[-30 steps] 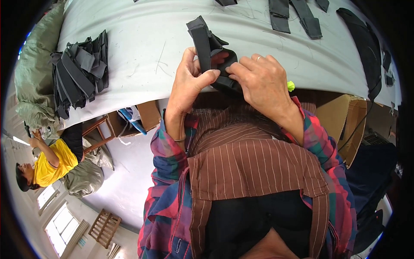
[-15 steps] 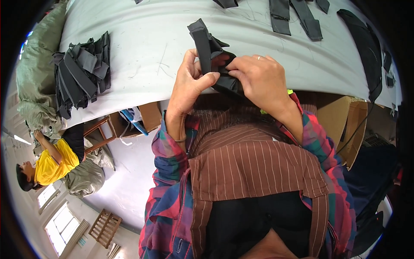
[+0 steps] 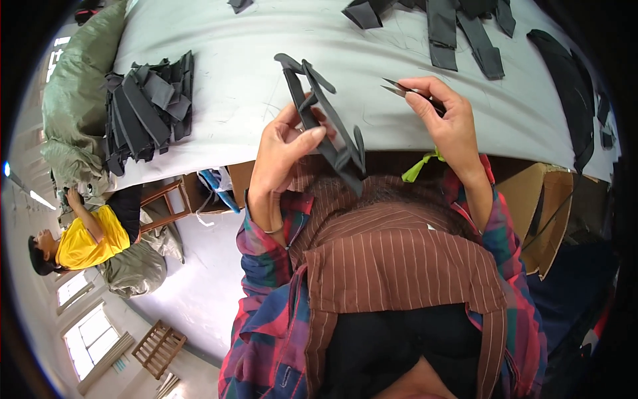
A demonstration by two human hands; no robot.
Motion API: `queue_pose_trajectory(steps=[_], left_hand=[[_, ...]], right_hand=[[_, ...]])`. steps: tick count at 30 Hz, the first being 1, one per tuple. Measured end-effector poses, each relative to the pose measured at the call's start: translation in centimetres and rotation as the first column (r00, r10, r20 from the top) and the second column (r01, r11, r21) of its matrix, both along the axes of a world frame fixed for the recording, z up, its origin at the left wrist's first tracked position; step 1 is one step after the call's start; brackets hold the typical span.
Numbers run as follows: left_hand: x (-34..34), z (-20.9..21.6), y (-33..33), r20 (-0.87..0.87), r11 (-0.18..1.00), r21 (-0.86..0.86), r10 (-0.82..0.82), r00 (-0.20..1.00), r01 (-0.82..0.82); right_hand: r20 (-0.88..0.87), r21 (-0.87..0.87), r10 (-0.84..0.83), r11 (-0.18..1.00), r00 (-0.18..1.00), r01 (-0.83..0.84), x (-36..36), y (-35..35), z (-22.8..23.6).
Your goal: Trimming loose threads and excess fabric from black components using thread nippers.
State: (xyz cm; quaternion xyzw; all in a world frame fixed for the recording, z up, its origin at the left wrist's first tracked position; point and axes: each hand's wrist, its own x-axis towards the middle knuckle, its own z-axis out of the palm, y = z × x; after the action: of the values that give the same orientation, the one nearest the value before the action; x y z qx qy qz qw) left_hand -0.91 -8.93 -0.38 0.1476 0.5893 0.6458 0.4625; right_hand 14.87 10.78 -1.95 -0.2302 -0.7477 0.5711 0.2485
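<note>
My left hand (image 3: 274,151) pinches a dark fabric strip piece (image 3: 335,156) between thumb and fingers, above the table's front edge. The piece is long and narrow, with folded bands and loose ends curling out at top and right. To its right, my right hand (image 3: 450,125) is closed around a small pair of dark thread snips (image 3: 396,89). Their two pointed blades are apart and point left, clear of the fabric. A lime-green ribbon (image 3: 415,169) hangs beside my right wrist; where it is fastened is hidden.
On the pale-covered table (image 3: 246,86), a pile of dark strips (image 3: 149,106) lies at left. More strips (image 3: 458,36) lie at the far right, near a long black curved piece (image 3: 565,93). A cardboard box (image 3: 551,199) stands below right. A person in yellow (image 3: 93,239) works at far left.
My right hand has come away from the fabric to the right, and the snips now show in it. The fabric piece in my left hand has turned and opened out.
</note>
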Motion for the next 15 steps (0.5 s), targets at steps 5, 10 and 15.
queue_pose_trajectory(steps=[5,10,15], left_hand=[[0.0,2.0,-2.3,0.170,0.973,0.217,0.037,0.985,-0.074],[-2.8,3.6,-3.7,-0.240,0.995,-0.027,0.083,0.967,-0.093],[-10.5,8.8,-7.2,-0.828,0.889,-0.112,0.164,0.537,-0.444]], right_hand=[[0.035,-0.020,-0.055,0.998,0.998,0.056,-0.2,1.2,-1.2],[0.086,-0.051,-0.045,0.998,0.995,0.049,-0.2,1.5,-1.7],[0.073,0.009,-0.046,0.999,0.996,0.045,-0.7,1.5,-2.0]])
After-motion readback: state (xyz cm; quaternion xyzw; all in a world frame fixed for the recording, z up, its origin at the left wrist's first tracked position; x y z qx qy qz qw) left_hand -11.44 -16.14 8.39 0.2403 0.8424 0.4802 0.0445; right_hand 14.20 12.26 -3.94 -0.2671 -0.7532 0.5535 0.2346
